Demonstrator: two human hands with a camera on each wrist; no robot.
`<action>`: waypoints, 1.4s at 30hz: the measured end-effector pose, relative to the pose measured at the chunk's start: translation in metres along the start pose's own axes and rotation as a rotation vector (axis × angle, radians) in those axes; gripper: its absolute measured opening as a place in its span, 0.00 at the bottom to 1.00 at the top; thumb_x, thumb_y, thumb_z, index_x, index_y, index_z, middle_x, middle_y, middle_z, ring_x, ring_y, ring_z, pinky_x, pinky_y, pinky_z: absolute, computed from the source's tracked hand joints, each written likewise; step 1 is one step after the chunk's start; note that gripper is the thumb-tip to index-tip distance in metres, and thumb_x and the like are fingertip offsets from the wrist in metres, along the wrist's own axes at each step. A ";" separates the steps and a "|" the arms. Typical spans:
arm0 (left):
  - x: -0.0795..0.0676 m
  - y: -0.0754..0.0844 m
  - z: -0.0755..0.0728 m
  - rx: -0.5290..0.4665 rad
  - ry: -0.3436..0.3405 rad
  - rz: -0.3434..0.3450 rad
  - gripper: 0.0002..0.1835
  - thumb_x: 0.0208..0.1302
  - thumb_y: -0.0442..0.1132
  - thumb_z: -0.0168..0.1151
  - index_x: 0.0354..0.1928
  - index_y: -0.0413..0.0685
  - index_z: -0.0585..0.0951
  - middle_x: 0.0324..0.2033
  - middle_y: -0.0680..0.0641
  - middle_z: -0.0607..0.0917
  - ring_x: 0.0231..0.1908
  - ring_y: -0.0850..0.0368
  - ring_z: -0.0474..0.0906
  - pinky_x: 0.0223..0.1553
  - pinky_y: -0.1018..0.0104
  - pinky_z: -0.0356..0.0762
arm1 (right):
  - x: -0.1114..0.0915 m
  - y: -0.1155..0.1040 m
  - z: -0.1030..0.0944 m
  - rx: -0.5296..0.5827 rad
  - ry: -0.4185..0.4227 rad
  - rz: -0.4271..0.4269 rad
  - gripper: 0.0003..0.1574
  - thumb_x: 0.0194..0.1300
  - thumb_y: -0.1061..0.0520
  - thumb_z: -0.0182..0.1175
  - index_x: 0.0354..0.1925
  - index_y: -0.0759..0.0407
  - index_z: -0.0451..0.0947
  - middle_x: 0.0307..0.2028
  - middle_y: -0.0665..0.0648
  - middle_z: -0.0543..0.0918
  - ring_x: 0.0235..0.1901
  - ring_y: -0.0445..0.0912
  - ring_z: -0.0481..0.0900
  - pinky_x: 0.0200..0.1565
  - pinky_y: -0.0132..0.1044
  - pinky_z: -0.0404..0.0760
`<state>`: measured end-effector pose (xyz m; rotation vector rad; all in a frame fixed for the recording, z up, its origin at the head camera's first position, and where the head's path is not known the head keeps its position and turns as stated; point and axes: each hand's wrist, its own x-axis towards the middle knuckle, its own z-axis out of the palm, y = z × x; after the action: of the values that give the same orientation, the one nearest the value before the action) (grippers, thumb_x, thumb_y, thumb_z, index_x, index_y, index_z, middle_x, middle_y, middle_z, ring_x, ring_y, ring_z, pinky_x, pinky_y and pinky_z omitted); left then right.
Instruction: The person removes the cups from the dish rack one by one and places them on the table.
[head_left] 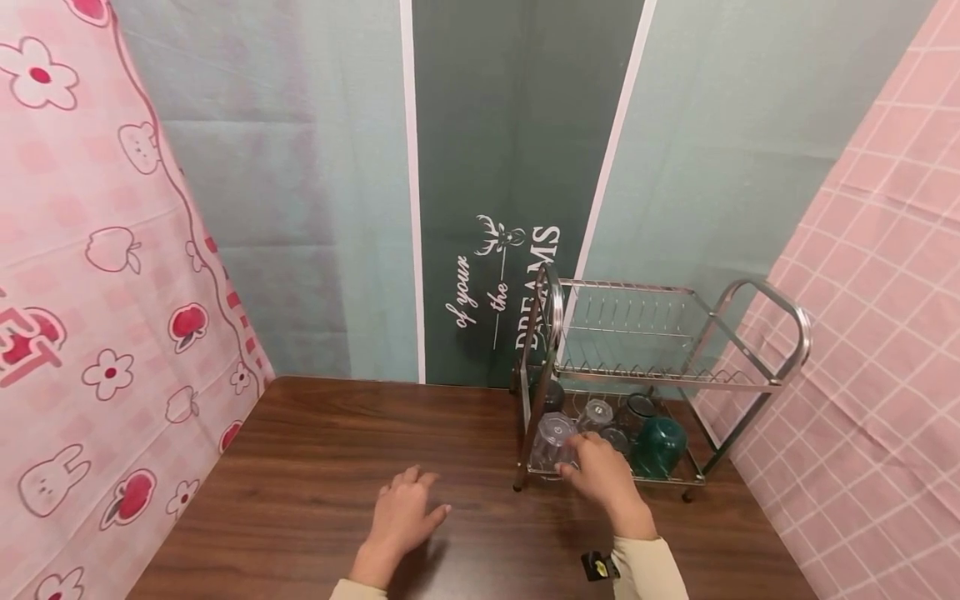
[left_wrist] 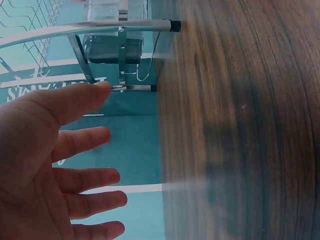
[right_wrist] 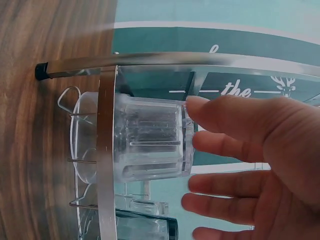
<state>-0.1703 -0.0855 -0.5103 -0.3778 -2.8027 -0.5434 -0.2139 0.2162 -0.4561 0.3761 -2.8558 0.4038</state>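
A clear faceted glass (head_left: 555, 446) stands upside down at the left front of the metal dish rack's lower shelf (head_left: 618, 477). My right hand (head_left: 606, 482) is right at this glass. In the right wrist view the thumb and index fingertip lie at the base of the clear glass (right_wrist: 150, 140), the fingers loosely extended and not wrapped round it. My left hand (head_left: 405, 512) hovers over the wooden table to the left of the rack. Its fingers are spread and hold nothing, as the left wrist view shows.
Beside the clear glass are a teal glass (head_left: 660, 448), a smaller clear glass (head_left: 597, 413) and dark glasses (head_left: 637, 410). The rack's upper wire shelf (head_left: 630, 333) hangs above them. Its front left post (head_left: 534, 417) rises next to the clear glass. Cloth curtains (head_left: 300, 208) surround the table (head_left: 315, 467).
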 end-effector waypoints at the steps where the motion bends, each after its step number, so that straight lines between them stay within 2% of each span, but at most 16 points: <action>1: 0.000 0.000 0.001 -0.003 -0.002 0.001 0.25 0.48 0.52 0.69 0.46 0.45 0.81 0.48 0.34 0.77 0.45 0.37 0.74 0.40 0.43 0.71 | 0.001 0.000 0.000 -0.006 0.021 -0.007 0.21 0.50 0.52 0.70 0.41 0.62 0.80 0.38 0.65 0.78 0.32 0.58 0.78 0.30 0.53 0.76; 7: 0.006 0.002 0.005 -0.027 -0.008 0.021 0.25 0.50 0.51 0.68 0.47 0.43 0.80 0.49 0.33 0.76 0.48 0.36 0.73 0.42 0.41 0.70 | 0.009 0.003 0.004 -0.020 0.121 -0.070 0.28 0.50 0.53 0.71 0.48 0.65 0.77 0.45 0.70 0.76 0.41 0.63 0.76 0.37 0.56 0.76; 11: 0.012 0.005 0.007 -0.027 -0.017 0.041 0.26 0.51 0.52 0.68 0.48 0.44 0.80 0.50 0.33 0.76 0.49 0.36 0.72 0.43 0.41 0.70 | 0.015 0.004 0.010 0.028 0.126 -0.076 0.32 0.50 0.54 0.71 0.53 0.64 0.75 0.53 0.74 0.72 0.51 0.67 0.70 0.44 0.62 0.71; 15: 0.015 0.008 0.009 -0.027 -0.025 0.054 0.26 0.51 0.52 0.67 0.49 0.44 0.79 0.51 0.33 0.75 0.50 0.37 0.72 0.43 0.41 0.70 | 0.020 0.005 0.016 0.078 0.123 -0.072 0.35 0.50 0.55 0.71 0.57 0.61 0.73 0.57 0.75 0.66 0.56 0.69 0.64 0.45 0.65 0.68; 26: 0.021 0.016 0.021 -0.040 -0.018 0.096 0.25 0.51 0.52 0.67 0.50 0.47 0.79 0.51 0.35 0.76 0.52 0.40 0.71 0.44 0.43 0.70 | 0.028 0.009 0.036 0.151 0.083 -0.041 0.41 0.49 0.56 0.70 0.62 0.54 0.69 0.63 0.77 0.56 0.59 0.74 0.56 0.44 0.70 0.64; 33: 0.023 0.022 0.026 -0.045 -0.040 0.097 0.25 0.52 0.52 0.67 0.50 0.47 0.79 0.52 0.35 0.75 0.52 0.40 0.71 0.44 0.44 0.70 | 0.029 0.012 0.046 0.176 0.077 -0.035 0.37 0.51 0.57 0.69 0.60 0.55 0.71 0.60 0.76 0.60 0.57 0.72 0.59 0.44 0.65 0.68; 42: 0.023 0.023 0.028 -0.047 -0.039 0.096 0.24 0.51 0.52 0.67 0.49 0.48 0.79 0.50 0.35 0.76 0.51 0.40 0.72 0.44 0.44 0.70 | 0.030 0.015 0.054 0.239 0.128 -0.067 0.36 0.49 0.60 0.69 0.58 0.58 0.72 0.58 0.76 0.63 0.56 0.71 0.63 0.47 0.62 0.69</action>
<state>-0.1905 -0.0492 -0.5209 -0.5348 -2.7950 -0.5873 -0.2570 0.2075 -0.5021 0.4696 -2.6684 0.7319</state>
